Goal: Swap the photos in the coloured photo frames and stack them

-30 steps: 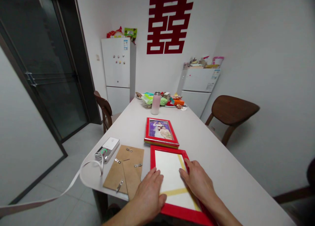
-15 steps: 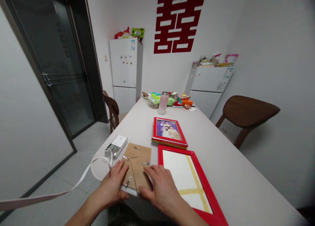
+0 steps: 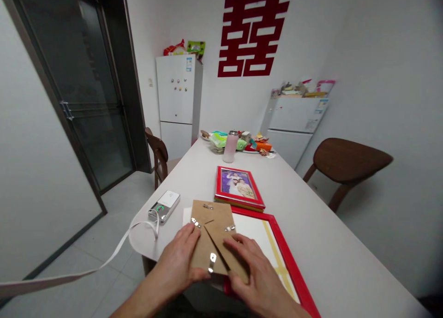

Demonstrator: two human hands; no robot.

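Observation:
A brown photo frame backing board [image 3: 211, 235] with metal clips and a flap-like stand sits between my two hands, tilted near the table's front edge. My left hand [image 3: 180, 253] grips its left side, fingers on top and thumb at the near edge. On the other side my right hand [image 3: 251, 267] holds the right edge by the loose flap. The board covers the left part of a large red frame [image 3: 294, 267], which has a white face and yellow strips. Part of a white sheet [image 3: 187, 214] shows past the board's left edge.
Beyond the board lie stacked red frames with a photo [image 3: 238, 187]. A silver device [image 3: 164, 206] with a white strap [image 3: 114, 251] is at the left. Farther back stand a pink bottle [image 3: 230, 147] and assorted packages [image 3: 218, 141]. Wooden chairs [image 3: 349, 161] flank the table.
Both hands have moved right with the backing board, which now overlaps the large red frame. The board looks raised, and its flap stands slightly apart. A white sheet shows at its left.

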